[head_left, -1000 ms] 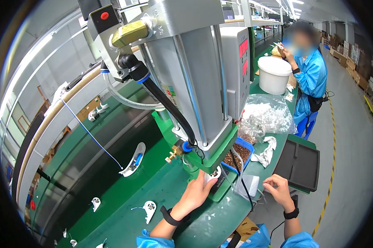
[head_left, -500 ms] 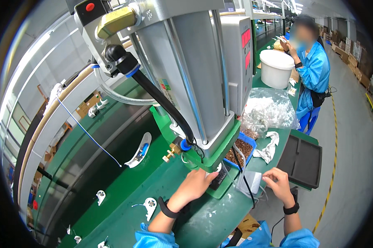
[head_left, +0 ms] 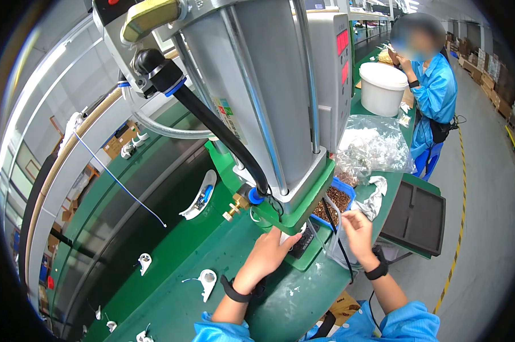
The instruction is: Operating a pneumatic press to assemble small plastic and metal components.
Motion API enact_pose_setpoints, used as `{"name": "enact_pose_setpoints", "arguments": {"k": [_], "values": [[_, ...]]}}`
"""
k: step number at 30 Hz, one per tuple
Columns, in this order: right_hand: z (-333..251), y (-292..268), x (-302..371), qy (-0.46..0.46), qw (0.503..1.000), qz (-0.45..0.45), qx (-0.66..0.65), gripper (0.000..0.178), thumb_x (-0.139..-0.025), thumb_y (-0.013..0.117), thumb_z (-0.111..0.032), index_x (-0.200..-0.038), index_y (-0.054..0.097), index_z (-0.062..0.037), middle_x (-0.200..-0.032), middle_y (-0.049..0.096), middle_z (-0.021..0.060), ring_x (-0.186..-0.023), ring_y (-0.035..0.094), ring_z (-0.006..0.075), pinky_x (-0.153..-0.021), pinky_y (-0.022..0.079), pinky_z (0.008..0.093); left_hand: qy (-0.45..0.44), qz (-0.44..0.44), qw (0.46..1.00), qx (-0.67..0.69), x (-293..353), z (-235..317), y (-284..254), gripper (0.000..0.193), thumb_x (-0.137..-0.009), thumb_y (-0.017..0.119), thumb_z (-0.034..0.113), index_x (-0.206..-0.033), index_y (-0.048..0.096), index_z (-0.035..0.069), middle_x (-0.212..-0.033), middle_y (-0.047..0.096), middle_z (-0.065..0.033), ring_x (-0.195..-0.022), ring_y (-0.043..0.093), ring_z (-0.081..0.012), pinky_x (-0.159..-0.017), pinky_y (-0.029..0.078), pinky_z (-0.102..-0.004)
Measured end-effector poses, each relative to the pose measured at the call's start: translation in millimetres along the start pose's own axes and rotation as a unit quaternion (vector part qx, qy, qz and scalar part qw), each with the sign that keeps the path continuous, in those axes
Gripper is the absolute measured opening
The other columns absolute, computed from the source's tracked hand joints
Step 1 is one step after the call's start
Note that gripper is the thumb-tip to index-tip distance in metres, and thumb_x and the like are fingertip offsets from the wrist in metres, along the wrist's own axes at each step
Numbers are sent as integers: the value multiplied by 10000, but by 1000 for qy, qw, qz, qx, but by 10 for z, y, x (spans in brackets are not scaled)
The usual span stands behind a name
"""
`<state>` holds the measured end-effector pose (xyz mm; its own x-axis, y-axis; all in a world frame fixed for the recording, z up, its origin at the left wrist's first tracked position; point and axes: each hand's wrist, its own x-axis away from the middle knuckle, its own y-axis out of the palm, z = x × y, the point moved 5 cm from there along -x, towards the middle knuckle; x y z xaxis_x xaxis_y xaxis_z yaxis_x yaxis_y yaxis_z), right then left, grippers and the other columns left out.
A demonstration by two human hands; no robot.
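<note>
My left hand [head_left: 269, 253] reaches under the green plate [head_left: 306, 196] of a tall grey press [head_left: 257, 102]. Its fingertips close on a small white part [head_left: 285, 235] at the black fixture [head_left: 304, 242]; the fingers are partly hidden by the plate. My right hand [head_left: 357, 228] hovers just right of the fixture, beside a blue bin [head_left: 344, 196] of small brown parts. Its fingers are curled together, and what they pinch is too small to see. Both wrists wear black bands.
A clear bag [head_left: 371, 142] of white parts, a white rag [head_left: 376, 196] and a white bucket [head_left: 383, 88] lie beyond the bin. A black tray [head_left: 414, 216] juts off the bench's right side. White pieces [head_left: 207, 282] sit on the green belt. A co-worker in blue [head_left: 434, 97] stands far right.
My right hand has risen from the bench edge toward the blue bin. My left hand stays at the fixture under the press. The view has drawn closer to the press.
</note>
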<state>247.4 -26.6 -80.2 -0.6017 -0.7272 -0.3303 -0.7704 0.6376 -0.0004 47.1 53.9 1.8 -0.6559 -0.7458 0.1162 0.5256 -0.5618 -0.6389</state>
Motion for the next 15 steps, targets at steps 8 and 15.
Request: {"name": "enact_pose_setpoints", "arguments": {"k": [8, 15], "values": [[-95, 24, 10, -50, 994, -4, 99, 62, -753, 608, -11, -802, 601, 26, -699, 564, 55, -578, 486, 88, -534, 391, 221, 43, 155, 986, -44, 185, -64, 22, 371, -833, 540, 303, -995, 452, -19, -779, 581, -232, -730, 556, -409, -618, 427, -448], [-9, -15, -46, -24, 999, -11, 19, 96, -784, 582, 0, -862, 616, 43, -768, 595, 72, -720, 580, 111, -643, 459, 216, 52, 183, 981, -46, 197, 11, 4, 326, -824, 550, 288, -907, 534, -27, -795, 588, -217, -721, 557, -400, -597, 431, -438]]}}
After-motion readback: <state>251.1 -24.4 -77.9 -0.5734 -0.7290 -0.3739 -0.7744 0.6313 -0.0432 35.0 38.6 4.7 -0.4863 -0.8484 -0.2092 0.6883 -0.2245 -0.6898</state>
